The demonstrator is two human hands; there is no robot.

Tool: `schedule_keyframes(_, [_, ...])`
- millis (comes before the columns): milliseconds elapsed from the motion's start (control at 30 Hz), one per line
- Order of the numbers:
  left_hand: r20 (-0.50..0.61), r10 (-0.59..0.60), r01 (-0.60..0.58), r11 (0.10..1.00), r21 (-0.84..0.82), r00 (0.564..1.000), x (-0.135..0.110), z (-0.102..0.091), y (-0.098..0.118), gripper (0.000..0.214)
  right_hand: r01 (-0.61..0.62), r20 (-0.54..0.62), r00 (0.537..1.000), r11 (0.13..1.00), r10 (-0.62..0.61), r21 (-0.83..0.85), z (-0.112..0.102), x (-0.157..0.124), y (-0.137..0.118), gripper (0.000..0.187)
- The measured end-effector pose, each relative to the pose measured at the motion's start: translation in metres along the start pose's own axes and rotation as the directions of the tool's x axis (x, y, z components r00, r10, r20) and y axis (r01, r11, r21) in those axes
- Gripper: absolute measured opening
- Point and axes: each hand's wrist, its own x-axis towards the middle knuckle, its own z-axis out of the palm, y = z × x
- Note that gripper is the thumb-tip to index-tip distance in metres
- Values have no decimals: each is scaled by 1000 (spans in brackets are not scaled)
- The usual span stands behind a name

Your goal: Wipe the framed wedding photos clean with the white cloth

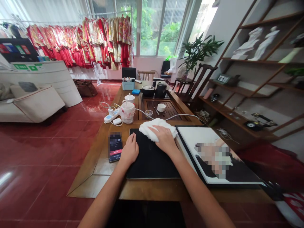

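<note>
In the middle of the frame, a black board (pixel 152 164) lies flat on a wooden table (pixel 80 183), and a white cloth (pixel 148 128) sits bunched over its upper right part. The right hand (pixel 165 137) rests palm down on the cloth, its fingers extended and somewhat spread, covering it rather than closing round it. The cloth's right end comes close to the upper left corner of a large picture panel (pixel 201 134), which fills the table to the right of center, part of its image blurred out.

The left hand (pixel 131 148) lies at the board's left edge, fingers nearly straight and held together; its underside is hidden, so I cannot tell whether it grips that edge. Just left of it, a phone (pixel 115 145) lies face up with its screen lit.

Above the phone are a power strip (pixel 108 118) and a pale wrapped container (pixel 128 114), with a lidded white cup (pixel 129 97) behind. Near the center, a white bowl (pixel 161 108) stands on a slatted tea tray (pixel 174 110). Red and gold garments (pixel 97 41) hang at upper left; a leafy plant (pixel 199 49) stands at upper right.
</note>
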Motion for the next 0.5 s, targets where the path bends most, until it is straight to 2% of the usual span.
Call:
schedule_keyframes(67, [-3,-3,3,1000,-7,1000,0,0,0,48,23,37,999,1000,-23,-4,13,1,-3,77])
schedule_keyframes(167, [3,-10,10,1000,-12,1000,0,0,0,49,52,65,997,999,-51,-1,18,-8,-9,77])
schedule_keyframes(333, [-13,-31,31,999,-25,999,-1,0,1,49,80,96,992,997,-82,21,6,-38,-18,74])
schedule_keyframes(500, [-18,-44,43,999,-27,999,-1,0,3,49,80,98,991,994,-87,77,-5,-81,-30,74])
